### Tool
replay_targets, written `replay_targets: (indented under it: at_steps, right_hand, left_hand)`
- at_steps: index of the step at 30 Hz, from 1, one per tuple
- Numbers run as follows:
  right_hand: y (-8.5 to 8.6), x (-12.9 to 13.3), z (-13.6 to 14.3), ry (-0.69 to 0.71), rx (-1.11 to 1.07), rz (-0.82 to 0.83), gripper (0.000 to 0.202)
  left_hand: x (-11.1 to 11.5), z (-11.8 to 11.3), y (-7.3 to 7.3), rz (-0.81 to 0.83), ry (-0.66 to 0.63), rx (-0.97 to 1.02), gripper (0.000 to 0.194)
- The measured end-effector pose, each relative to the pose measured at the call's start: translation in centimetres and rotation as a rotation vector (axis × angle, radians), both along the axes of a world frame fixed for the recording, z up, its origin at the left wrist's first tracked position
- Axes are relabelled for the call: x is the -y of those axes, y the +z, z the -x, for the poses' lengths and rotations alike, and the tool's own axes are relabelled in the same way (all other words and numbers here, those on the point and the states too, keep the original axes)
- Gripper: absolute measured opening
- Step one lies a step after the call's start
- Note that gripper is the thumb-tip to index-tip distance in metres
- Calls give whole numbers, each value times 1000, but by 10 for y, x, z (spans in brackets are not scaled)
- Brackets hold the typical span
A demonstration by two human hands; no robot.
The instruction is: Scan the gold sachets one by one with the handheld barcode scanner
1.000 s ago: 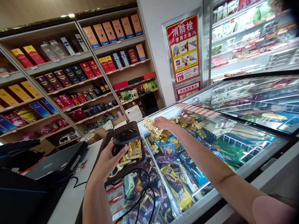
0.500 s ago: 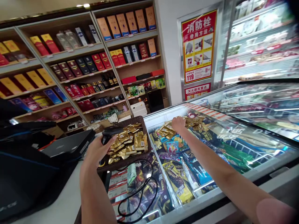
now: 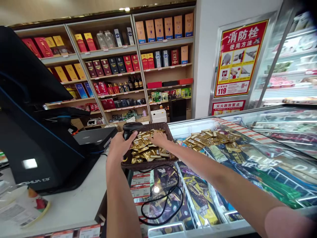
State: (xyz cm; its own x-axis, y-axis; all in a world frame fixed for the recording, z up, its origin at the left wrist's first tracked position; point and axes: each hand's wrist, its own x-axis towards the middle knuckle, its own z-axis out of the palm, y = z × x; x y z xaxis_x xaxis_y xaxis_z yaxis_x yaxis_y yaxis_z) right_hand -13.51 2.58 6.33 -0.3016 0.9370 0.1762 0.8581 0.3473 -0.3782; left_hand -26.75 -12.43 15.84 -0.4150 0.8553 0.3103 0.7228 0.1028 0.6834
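Note:
A brown woven basket [image 3: 170, 134] stands on the glass lid of the chest freezer, filled with shiny gold-wrapped packets [image 3: 146, 153]. At its left side, my left hand [image 3: 120, 143] is closed around the handle of a black barcode scanner [image 3: 133, 126]; most of its fingers are hidden. My right hand [image 3: 159, 138] reaches into the basket, its fingers bent down on a gold packet among the others. More gold packets [image 3: 208, 137] lie in a heap inside the freezer, to the right.
A black checkout terminal [image 3: 49, 142] stands on the white counter [image 3: 81, 198] at left. The scanner's black cable [image 3: 182, 195] loops over the freezer glass. Colourful ice-cream packs [image 3: 200, 201] fill the freezer. Boxed goods line the shelves [image 3: 121, 77] behind.
My right hand has moved left from the gold packets in the freezer to those in the basket. My left hand stays at the scanner. The view has turned left.

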Motion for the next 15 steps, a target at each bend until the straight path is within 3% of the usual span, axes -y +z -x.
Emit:
replay_targets:
  at_steps: [3,7,11,15]
  right_hand:
    - [-2,-6,32,-19,9,60,67]
    - [-3,-13,34,-10,-26,117,63]
    - [1,-14,1,91,-173,189,36]
    - [6,-4,-67,30,-436,211,36]
  left_hand:
    - [-2,3,-5,-34,-34,-16,50]
    - [-4,8,-11,-25,-71,-7,52]
    - [-7,5,-11,-52,-104,43,50]
    - [-16,-16,-13,-130,-146,189,50]
